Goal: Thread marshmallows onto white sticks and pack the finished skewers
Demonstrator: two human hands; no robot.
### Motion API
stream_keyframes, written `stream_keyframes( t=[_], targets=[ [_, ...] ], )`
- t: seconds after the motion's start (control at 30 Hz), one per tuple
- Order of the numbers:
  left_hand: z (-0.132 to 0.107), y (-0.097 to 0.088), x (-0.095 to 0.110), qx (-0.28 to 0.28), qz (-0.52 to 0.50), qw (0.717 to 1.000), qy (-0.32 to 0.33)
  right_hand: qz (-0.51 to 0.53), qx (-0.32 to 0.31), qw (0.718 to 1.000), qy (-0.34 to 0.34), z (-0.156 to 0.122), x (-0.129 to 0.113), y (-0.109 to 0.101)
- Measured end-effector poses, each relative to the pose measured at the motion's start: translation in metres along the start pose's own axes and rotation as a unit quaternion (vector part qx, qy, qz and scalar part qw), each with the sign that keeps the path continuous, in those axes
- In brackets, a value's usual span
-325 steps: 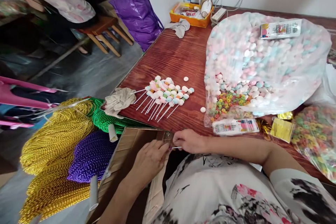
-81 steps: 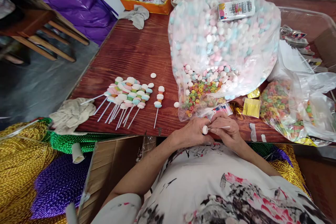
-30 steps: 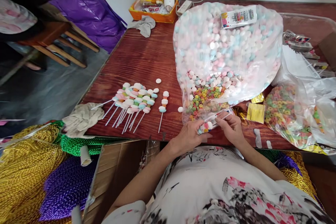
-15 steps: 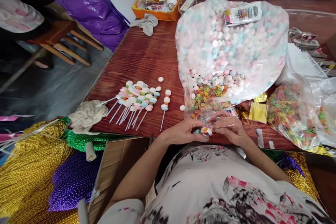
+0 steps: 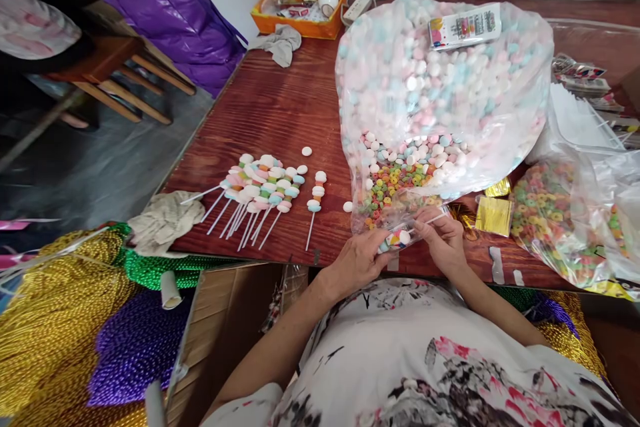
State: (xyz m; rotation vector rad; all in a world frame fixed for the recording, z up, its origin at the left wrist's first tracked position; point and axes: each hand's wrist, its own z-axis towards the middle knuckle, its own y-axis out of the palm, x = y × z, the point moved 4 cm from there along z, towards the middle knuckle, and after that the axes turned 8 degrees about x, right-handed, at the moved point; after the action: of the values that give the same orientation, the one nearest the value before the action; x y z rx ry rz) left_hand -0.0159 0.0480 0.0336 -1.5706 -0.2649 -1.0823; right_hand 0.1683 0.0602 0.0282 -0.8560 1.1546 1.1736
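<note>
My left hand [image 5: 357, 260] pinches the candy end of a skewer [image 5: 400, 237] carrying marshmallow discs and a coloured ring, at the table's near edge. My right hand [image 5: 443, 235] pinches the thin white stick of the same skewer, whose tip points up and right. Both hands sit just in front of the open mouth of a big clear bag [image 5: 440, 87] of pastel marshmallows with coloured cereal rings [image 5: 395, 180] at its mouth. A pile of finished skewers [image 5: 260, 190] lies to the left, with one single skewer [image 5: 315, 203] beside it.
A second bag of cereal rings [image 5: 555, 213] and gold wrappers [image 5: 493, 213] lie at right. A rag [image 5: 165, 221] sits at the table's left corner, an orange tray [image 5: 300, 13] at the back. Gold, green and purple tinsel [image 5: 75, 320] and a cardboard box [image 5: 230, 320] lie below left.
Since about ten seconds ago one more finished skewer lies beside the pile. A new stick has gained several candies, and in the last half second both hands lifted slightly toward the bag mouth.
</note>
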Motion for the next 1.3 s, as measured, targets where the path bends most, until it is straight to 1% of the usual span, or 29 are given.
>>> stream_keyframes(
  t=[0.03, 0.1, 0.17, 0.23, 0.37, 0.47, 0.57, 0.63, 0.67, 0.7, 0.77, 0.83, 0.87, 0.93, 1.0, 1.1, 1.17, 1.23, 1.3],
  targets=[
    [0.000, 0.001, -0.001, -0.007, -0.019, 1.000, -0.013, 0.006, 0.000, 1.000, 0.003, -0.001, 0.000, 0.001],
    [-0.001, 0.003, -0.001, -0.044, -0.084, 0.995, -0.044, 0.025, -0.027, 0.999, -0.007, -0.002, -0.001, 0.006],
    [0.000, 0.005, 0.001, -0.093, -0.160, 0.980, -0.072, 0.035, -0.071, 0.997, -0.022, -0.004, -0.003, 0.011],
    [0.001, 0.007, 0.004, -0.121, -0.223, 0.962, -0.097, 0.036, -0.111, 0.993, -0.030, -0.006, -0.004, 0.016],
    [0.008, 0.008, 0.011, -0.111, -0.298, 0.941, -0.113, 0.030, -0.157, 0.987, -0.022, -0.009, -0.002, 0.023],
    [0.011, 0.010, 0.014, -0.100, -0.322, 0.933, -0.125, 0.022, -0.179, 0.984, 0.008, -0.011, -0.001, 0.025],
    [0.010, 0.009, 0.013, -0.092, -0.351, 0.921, -0.144, 0.033, -0.220, 0.974, 0.046, -0.009, -0.004, 0.023],
    [0.007, 0.007, 0.013, -0.095, -0.376, 0.909, -0.152, 0.061, -0.210, 0.973, 0.070, -0.003, -0.008, 0.018],
    [0.006, 0.006, 0.014, -0.098, -0.382, 0.906, -0.156, 0.072, -0.191, 0.976, 0.076, 0.001, -0.010, 0.015],
    [0.005, 0.004, 0.014, -0.096, -0.376, 0.908, -0.158, 0.076, -0.170, 0.979, 0.078, 0.004, -0.011, 0.012],
    [0.004, 0.000, 0.014, -0.066, -0.322, 0.933, -0.145, 0.062, -0.139, 0.986, 0.069, 0.008, -0.012, 0.008],
    [0.004, -0.005, 0.015, 0.000, -0.243, 0.963, -0.116, 0.035, -0.127, 0.990, 0.050, 0.008, -0.013, 0.009],
    [0.004, -0.006, 0.016, 0.032, -0.211, 0.972, -0.104, 0.025, -0.121, 0.992, 0.035, 0.007, -0.015, 0.010],
    [0.004, -0.005, 0.018, 0.077, -0.176, 0.977, -0.094, 0.010, -0.113, 0.994, -0.005, 0.004, -0.019, 0.014],
    [0.004, -0.003, 0.020, 0.099, -0.174, 0.975, -0.095, -0.004, -0.116, 0.992, -0.053, 0.002, -0.026, 0.019],
    [0.004, -0.001, 0.019, 0.137, -0.208, 0.962, -0.110, -0.021, -0.133, 0.986, -0.102, 0.002, -0.033, 0.026],
    [0.004, 0.000, 0.014, 0.164, -0.254, 0.943, -0.138, -0.017, -0.130, 0.986, -0.103, 0.004, -0.033, 0.026],
    [0.004, 0.002, 0.006, 0.183, -0.313, 0.914, -0.182, 0.003, -0.094, 0.993, -0.076, 0.006, -0.029, 0.023],
    [0.005, 0.002, -0.001, 0.205, -0.358, 0.885, -0.218, 0.019, -0.049, 0.998, -0.027, 0.004, -0.021, 0.020]
  ],
)
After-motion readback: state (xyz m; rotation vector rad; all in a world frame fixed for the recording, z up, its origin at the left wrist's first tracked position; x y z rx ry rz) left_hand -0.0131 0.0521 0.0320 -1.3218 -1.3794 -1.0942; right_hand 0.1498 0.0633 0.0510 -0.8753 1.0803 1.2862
